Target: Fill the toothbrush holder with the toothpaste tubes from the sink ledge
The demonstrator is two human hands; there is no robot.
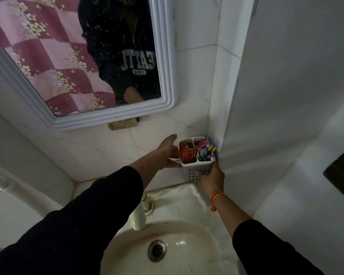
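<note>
A white perforated toothbrush holder [194,172] with several compartments is held above the back right corner of the sink ledge, close to the wall corner. Red toothpaste tubes [188,153] stand in its left compartments. Purple and green tubes [207,151] stick out of its right compartment. My right hand [212,178] grips the holder's lower right side from below. My left hand [168,150] is on the holder's left rim, thumb under the edge, fingers stretched toward the wall; whether it also touches a red tube I cannot tell.
A white basin [187,235] with a metal drain [157,250] lies below, with a cream tap [138,215] at its back. A framed mirror [167,56] hangs on the tiled wall, a soap block [122,124] under it. A wall corner [226,116] stands right of the holder.
</note>
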